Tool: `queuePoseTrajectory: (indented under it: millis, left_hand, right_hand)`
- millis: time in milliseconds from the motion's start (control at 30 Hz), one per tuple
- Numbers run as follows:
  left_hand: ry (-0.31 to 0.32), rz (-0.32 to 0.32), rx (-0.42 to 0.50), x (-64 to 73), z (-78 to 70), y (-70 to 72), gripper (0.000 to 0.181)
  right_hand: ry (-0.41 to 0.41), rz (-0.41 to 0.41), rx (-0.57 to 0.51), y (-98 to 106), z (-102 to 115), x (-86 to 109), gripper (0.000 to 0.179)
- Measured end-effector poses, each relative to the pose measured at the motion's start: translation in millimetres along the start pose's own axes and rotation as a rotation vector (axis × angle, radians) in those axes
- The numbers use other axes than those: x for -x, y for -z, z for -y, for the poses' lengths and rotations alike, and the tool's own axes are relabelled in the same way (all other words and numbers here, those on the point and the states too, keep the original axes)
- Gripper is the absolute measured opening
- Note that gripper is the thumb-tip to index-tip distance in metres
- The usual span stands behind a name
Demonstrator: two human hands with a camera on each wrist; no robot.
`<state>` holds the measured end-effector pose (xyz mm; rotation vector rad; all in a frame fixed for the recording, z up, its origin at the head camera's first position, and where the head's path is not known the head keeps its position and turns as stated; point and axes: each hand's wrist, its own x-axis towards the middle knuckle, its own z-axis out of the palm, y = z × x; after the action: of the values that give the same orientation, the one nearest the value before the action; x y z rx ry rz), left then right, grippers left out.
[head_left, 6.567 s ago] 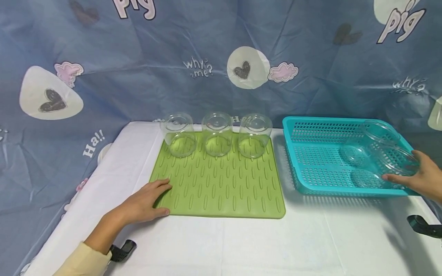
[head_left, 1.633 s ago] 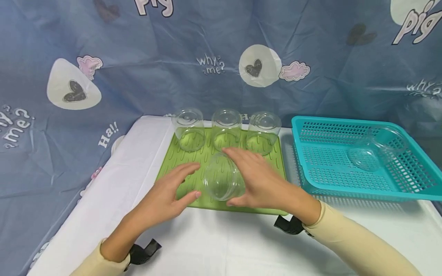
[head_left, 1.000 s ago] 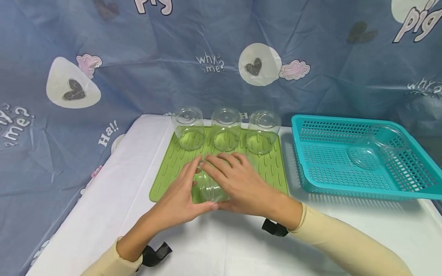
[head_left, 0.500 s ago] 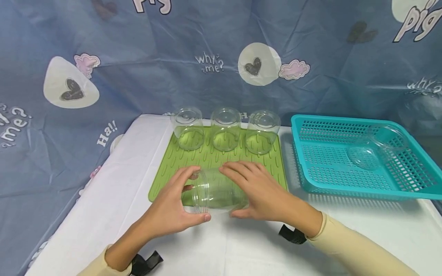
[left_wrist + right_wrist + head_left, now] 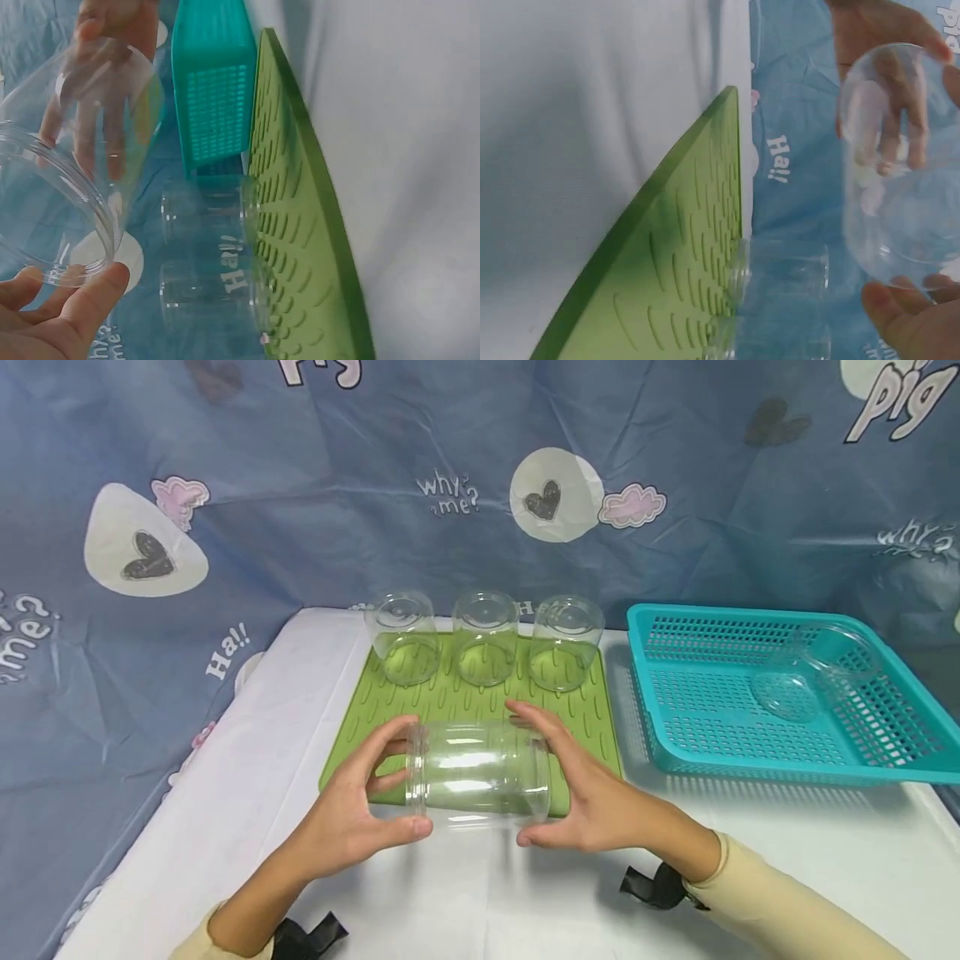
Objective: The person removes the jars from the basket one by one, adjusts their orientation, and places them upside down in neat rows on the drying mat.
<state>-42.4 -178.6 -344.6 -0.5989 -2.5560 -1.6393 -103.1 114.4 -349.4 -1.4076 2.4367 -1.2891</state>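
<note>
A clear plastic jar (image 5: 480, 768) is held on its side above the front of the green ridged mat (image 5: 352, 772). Its threaded mouth faces left and its base faces right. My left hand (image 5: 348, 806) grips the mouth end, thumb below and fingers over the top; in the left wrist view its fingertips touch the threaded rim (image 5: 101, 217). Around the base end is my right hand (image 5: 596, 802), thumb low and fingers high. Three similar jars, a left one (image 5: 407, 639), a middle one (image 5: 486, 639) and a right one (image 5: 566, 643), stand upside down along the mat's back edge.
To the right of the mat sits a turquoise perforated basket (image 5: 757, 768) with another clear jar (image 5: 817, 672) tilted inside. A white cloth (image 5: 450, 893) covers the table. Behind hangs a blue printed curtain (image 5: 337, 518).
My right hand has brought a jar from the basket to over the mat. My left hand has left the mat's edge and taken the mouth end. The jar's mouth has turned leftward.
</note>
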Motion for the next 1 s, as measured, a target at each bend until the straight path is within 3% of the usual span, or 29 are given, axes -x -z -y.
queuePoseTrajectory:
  millis: [100, 267, 433, 600, 733, 867, 1000]
  left_hand:
    - [-0.037, -0.001, 0.024, -1.2, -0.2, 1.1, 0.092]
    - [-0.007, 0.045, -0.013, 1.4, -0.7, 2.4, 0.096]
    - [-0.007, 0.094, -0.193, 8.9, 5.1, 10.5, 0.088]
    - [-0.006, 0.07, -0.44, 17.3, 11.8, 25.6, 0.06]
    - [-0.016, 0.053, -0.627, 17.3, 23.1, 40.0, 0.054]
    - [0.048, 0.126, -0.759, 10.9, 39.1, 55.6, 0.053]
    - [0.136, 0.225, -0.812, 7.4, 53.0, 67.3, 0.054]
  right_hand:
    - [0.041, -0.027, -0.042, -1.8, -2.4, -1.1, 0.128]
    - [0.023, -0.032, -0.018, 1.0, -2.1, 1.2, 0.126]
    - [0.047, -0.031, 0.085, 16.1, -2.9, 2.6, 0.122]
    - [0.027, -0.096, 0.207, 37.4, -11.9, 10.5, 0.121]
    - [0.057, -0.153, 0.298, 52.6, -18.0, 9.4, 0.118]
    - [0.04, -0.168, 0.325, 63.2, -16.7, 0.5, 0.117]
    - [-0.006, -0.12, 0.381, 69.3, -6.2, -15.6, 0.118]
